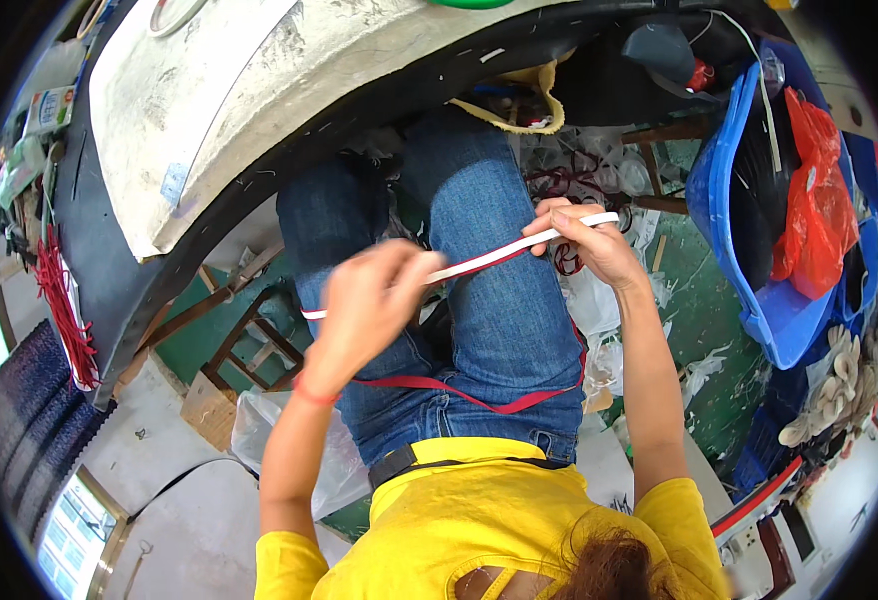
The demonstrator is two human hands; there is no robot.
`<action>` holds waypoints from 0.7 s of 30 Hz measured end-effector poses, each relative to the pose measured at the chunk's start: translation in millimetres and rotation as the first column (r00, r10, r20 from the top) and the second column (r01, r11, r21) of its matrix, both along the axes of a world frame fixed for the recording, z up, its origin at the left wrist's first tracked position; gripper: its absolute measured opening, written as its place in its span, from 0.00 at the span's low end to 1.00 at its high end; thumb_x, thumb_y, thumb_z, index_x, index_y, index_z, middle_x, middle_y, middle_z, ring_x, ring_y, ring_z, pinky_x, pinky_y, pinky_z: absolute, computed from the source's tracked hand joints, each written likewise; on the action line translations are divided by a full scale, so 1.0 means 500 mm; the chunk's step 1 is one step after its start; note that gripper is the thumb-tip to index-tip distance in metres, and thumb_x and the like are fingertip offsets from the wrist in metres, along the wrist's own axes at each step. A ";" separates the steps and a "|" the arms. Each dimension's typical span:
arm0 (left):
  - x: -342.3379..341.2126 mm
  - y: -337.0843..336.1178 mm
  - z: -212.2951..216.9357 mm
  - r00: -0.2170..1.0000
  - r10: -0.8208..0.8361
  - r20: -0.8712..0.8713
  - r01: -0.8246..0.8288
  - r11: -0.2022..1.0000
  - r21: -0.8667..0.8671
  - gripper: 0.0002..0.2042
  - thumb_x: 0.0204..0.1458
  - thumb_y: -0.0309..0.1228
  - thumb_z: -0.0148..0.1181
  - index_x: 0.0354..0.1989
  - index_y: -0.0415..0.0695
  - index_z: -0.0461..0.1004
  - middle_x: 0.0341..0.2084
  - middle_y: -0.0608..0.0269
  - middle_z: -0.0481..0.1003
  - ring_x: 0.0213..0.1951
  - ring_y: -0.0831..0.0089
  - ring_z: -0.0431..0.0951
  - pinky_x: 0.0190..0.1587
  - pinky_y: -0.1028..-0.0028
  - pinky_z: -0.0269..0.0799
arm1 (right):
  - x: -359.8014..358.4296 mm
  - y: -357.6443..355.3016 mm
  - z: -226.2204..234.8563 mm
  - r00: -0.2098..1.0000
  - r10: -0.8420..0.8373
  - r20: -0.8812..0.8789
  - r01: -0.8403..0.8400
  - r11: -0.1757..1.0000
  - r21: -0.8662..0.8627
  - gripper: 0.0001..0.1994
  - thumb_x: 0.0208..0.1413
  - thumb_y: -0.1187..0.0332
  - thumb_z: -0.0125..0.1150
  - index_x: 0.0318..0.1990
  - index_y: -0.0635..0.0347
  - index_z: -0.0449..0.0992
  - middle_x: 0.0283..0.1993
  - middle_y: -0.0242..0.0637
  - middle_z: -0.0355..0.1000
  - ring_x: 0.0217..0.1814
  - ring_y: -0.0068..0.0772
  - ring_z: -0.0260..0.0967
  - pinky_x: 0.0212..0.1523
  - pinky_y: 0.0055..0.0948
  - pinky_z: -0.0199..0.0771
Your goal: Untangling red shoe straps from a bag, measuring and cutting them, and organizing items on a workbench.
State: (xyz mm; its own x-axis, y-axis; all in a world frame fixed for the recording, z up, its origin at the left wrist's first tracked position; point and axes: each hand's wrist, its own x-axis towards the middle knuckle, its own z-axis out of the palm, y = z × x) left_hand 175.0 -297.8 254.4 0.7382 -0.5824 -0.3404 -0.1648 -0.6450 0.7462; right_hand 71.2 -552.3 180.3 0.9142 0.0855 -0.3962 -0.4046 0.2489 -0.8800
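Observation:
A narrow strip [489,259], white on one face and dark red on the other, is stretched between my hands above my thighs. My right hand [591,243] pinches it near one end, and a short white tip pokes out past the thumb. My left hand [374,300], blurred by motion, is closed around the strip farther along; a white length comes out on its other side. A red length of strip [509,407] hangs in a loose curve across my lap. Whether it joins the held strip is hard to make out.
A worktable with a pale worn top [249,90] curves ahead. Red cords [59,300] hang at its left edge. To the right stands a blue bin [719,190] with a red plastic bag [817,200]. Scraps and clear plastic litter the green floor [694,330]; a wooden stool [254,340] sits left.

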 end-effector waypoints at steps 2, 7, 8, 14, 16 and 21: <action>-0.003 -0.054 -0.024 0.982 -0.190 -0.003 0.190 0.981 -0.030 0.15 0.52 0.40 0.58 0.23 0.39 0.75 0.16 0.54 0.73 0.21 0.56 0.75 0.24 0.65 0.68 | 0.009 0.000 0.001 1.000 -0.024 -0.019 0.024 0.999 0.023 0.18 0.59 0.62 0.48 0.39 0.72 0.78 0.41 0.44 0.69 0.35 0.32 0.73 0.46 0.27 0.68; -0.005 -0.049 -0.036 0.979 -0.184 -0.085 0.173 0.977 -0.127 0.12 0.52 0.32 0.60 0.22 0.36 0.73 0.10 0.58 0.66 0.14 0.78 0.66 0.18 0.74 0.60 | 0.021 -0.008 0.008 0.994 0.104 0.015 -0.104 0.993 -0.048 0.19 0.59 0.60 0.48 0.38 0.70 0.79 0.34 0.42 0.74 0.47 0.32 0.66 0.52 0.30 0.62; -0.008 -0.038 -0.039 0.981 -0.173 -0.090 0.161 0.978 -0.133 0.12 0.52 0.32 0.60 0.21 0.36 0.72 0.10 0.59 0.66 0.14 0.78 0.65 0.18 0.74 0.59 | 0.024 -0.013 0.003 0.993 0.117 0.027 -0.117 0.993 -0.012 0.19 0.58 0.60 0.48 0.38 0.69 0.79 0.33 0.41 0.75 0.50 0.32 0.63 0.53 0.31 0.60; -0.012 0.073 -0.003 0.996 -0.070 -0.048 0.072 0.996 0.047 0.13 0.49 0.36 0.62 0.22 0.38 0.73 0.13 0.53 0.69 0.17 0.58 0.70 0.20 0.68 0.62 | 0.014 -0.011 -0.015 0.989 0.145 0.024 -0.144 0.989 -0.009 0.18 0.57 0.60 0.50 0.38 0.68 0.79 0.32 0.39 0.77 0.50 0.32 0.60 0.53 0.32 0.59; -0.007 0.134 -0.002 0.999 -0.027 0.032 0.023 0.994 0.106 0.12 0.48 0.36 0.62 0.22 0.39 0.74 0.14 0.54 0.70 0.17 0.61 0.71 0.20 0.69 0.62 | 0.011 -0.010 -0.012 0.995 0.099 0.034 -0.100 0.994 0.045 0.17 0.57 0.62 0.51 0.38 0.69 0.79 0.32 0.40 0.77 0.49 0.33 0.61 0.52 0.33 0.60; -0.017 0.282 0.010 0.990 0.115 0.080 -0.127 0.976 0.176 0.11 0.47 0.33 0.63 0.22 0.37 0.74 0.14 0.56 0.71 0.17 0.65 0.72 0.21 0.72 0.63 | 0.005 -0.011 -0.008 0.998 0.060 -0.013 -0.059 0.995 0.081 0.15 0.57 0.64 0.51 0.37 0.69 0.80 0.33 0.40 0.76 0.50 0.32 0.62 0.52 0.33 0.61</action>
State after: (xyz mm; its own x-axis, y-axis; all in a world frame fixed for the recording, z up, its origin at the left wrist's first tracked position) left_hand 166.6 -156.6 259.3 0.8249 -0.4209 -0.3774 -0.1245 -0.7865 0.6050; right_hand 73.6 -558.1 176.5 0.9005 0.1717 -0.3995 -0.4338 0.2941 -0.8516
